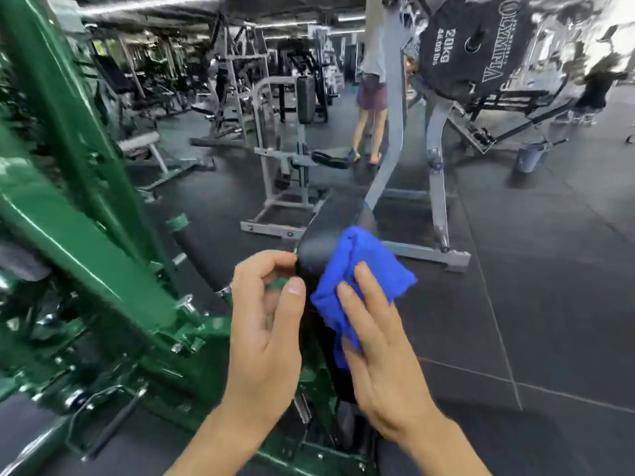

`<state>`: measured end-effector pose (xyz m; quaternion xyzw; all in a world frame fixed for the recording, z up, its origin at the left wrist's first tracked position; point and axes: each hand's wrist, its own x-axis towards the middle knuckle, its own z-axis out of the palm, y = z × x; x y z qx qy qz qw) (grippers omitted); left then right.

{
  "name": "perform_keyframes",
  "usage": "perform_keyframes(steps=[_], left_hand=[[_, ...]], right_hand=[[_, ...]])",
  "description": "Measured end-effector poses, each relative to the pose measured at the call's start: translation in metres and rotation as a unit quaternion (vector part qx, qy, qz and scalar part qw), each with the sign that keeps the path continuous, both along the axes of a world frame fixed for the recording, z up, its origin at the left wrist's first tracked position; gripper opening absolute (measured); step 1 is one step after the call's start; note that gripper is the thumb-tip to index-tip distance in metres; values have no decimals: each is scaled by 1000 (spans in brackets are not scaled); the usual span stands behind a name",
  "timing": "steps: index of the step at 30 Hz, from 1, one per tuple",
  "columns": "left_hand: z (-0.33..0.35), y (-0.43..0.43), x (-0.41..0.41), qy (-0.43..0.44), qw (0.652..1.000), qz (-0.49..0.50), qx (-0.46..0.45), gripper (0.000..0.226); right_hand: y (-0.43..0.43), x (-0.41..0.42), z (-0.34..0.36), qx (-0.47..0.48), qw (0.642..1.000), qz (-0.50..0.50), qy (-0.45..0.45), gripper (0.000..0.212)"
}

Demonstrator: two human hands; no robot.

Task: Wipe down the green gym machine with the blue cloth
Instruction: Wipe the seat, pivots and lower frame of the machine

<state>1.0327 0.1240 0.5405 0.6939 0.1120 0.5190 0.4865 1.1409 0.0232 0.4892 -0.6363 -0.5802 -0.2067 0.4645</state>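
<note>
The green gym machine (86,242) fills the left half of the view, with slanted green beams and bolted joints. Its black pad (330,221) runs from the centre down between my hands. A bunched blue cloth (364,266) lies on the pad's right side. My right hand (381,348) presses the cloth against the pad with straight fingers. My left hand (264,324) is at the pad's left edge, its fingers curled round that edge and the thumb raised.
A grey machine frame (422,249) stands just beyond the pad on dark rubber floor. A black 20 kg plate (470,46) hangs at the upper right. A person's legs (367,132) are further back, among more machines.
</note>
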Motion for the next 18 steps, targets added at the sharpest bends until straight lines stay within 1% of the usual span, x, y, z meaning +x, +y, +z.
perform_keyframes(steps=[1, 2, 3, 4, 5, 7, 8, 10, 11, 13, 16, 18], left_hand=[[13, -3, -5, 25, 999, -1, -36, 29], [17, -5, -8, 48, 997, 5, -65, 28], [27, -9, -11, 78, 992, 13, -96, 26], [38, -12, -14, 110, 986, 14, -121, 24], [50, -12, -15, 141, 980, 14, -141, 23], [73, -16, -21, 202, 963, 15, -178, 21], [82, -19, -23, 215, 956, 12, -196, 18], [102, -18, -24, 234, 940, 2, -247, 18], [112, -20, -26, 255, 929, 5, -268, 19], [124, -23, -26, 291, 919, -4, -266, 22], [133, -23, -23, 319, 890, 4, -326, 25], [133, -23, -18, 319, 886, 25, -336, 24]], right_hand=[[-5, -3, 8, -19, 999, -13, -31, 54], [-8, 2, 16, -25, 996, -12, -80, 53], [-8, 11, 33, -37, 991, 0, -127, 51], [-5, 18, 56, -58, 987, 10, -149, 47], [2, 27, 80, -89, 986, 12, -142, 43], [13, 35, 116, -193, 979, 7, -66, 42], [17, 36, 127, -241, 970, -2, -32, 44], [21, 35, 139, -307, 952, -2, 3, 50], [19, 31, 145, -322, 947, -1, 5, 50], [10, 24, 140, -323, 946, -11, -10, 47], [-9, 17, 121, -310, 946, 11, -90, 43], [-15, 33, 121, -306, 941, 60, -134, 43]])
